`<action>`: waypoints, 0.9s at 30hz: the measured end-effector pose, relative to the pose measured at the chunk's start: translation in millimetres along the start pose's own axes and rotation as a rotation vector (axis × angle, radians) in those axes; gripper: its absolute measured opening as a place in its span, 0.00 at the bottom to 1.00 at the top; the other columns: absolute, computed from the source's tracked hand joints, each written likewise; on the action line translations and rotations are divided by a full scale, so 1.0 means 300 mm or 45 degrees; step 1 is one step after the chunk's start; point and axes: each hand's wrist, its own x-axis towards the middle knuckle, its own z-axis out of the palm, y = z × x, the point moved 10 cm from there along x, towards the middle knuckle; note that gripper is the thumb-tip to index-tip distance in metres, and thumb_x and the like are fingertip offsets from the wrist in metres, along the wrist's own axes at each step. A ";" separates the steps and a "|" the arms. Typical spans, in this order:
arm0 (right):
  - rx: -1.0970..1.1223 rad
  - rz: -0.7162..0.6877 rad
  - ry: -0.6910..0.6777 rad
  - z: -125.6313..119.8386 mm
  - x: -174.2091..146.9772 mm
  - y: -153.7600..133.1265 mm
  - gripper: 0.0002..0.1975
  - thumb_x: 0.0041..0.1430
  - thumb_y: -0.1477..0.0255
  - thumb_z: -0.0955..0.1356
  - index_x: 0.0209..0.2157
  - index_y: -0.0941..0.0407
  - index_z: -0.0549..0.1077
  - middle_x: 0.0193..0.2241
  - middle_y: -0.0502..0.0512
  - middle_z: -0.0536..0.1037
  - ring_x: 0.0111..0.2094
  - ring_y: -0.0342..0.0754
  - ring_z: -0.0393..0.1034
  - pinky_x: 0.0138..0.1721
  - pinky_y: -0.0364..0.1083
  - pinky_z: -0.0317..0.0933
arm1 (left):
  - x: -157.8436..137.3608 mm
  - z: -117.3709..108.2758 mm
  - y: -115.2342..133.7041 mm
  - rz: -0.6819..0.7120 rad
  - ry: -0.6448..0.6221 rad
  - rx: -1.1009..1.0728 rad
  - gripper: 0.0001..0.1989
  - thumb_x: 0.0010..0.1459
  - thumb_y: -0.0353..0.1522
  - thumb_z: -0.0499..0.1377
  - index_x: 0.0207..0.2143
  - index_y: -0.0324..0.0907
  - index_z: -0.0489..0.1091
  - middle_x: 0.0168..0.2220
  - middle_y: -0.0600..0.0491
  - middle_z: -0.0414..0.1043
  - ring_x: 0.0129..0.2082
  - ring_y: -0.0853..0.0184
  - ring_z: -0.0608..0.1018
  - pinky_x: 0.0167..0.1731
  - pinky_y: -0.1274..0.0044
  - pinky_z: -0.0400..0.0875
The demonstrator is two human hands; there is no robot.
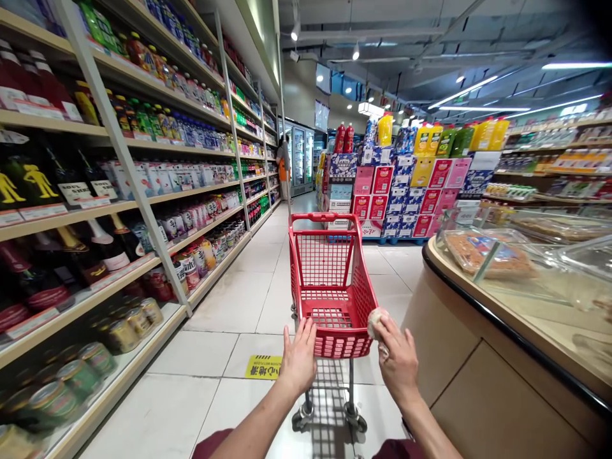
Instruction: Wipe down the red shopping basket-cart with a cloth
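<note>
Clenched on a crumpled pale wad [375, 322], the right hand [398, 358] is at the near right corner of a red shopping cart [343, 343]; the left hand [298, 358], unclasped, rests fingers-extended at its near left corner. Drink shelving [191, 187] lines the left, a curved counter [471, 347] stands right, the cart sits between them, and a yellow floor sticker [262, 367] lies beside the left hand

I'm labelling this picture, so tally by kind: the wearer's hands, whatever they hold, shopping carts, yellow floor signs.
Left hand and right hand: 2
Crumpled whitish wad, in the right hand: 1
Red shopping cart: 1
Yellow floor sign: 1
Total: 5
</note>
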 end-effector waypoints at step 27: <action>-0.021 -0.090 -0.102 0.121 0.008 -0.171 0.30 0.45 0.88 0.55 0.49 0.54 0.66 0.51 0.55 0.67 0.55 0.47 0.56 0.54 0.53 0.49 | -0.025 0.035 0.001 -0.045 -0.005 0.058 0.39 0.46 0.29 0.47 0.61 0.38 0.35 0.63 0.53 0.28 0.62 0.61 0.33 0.57 0.56 0.34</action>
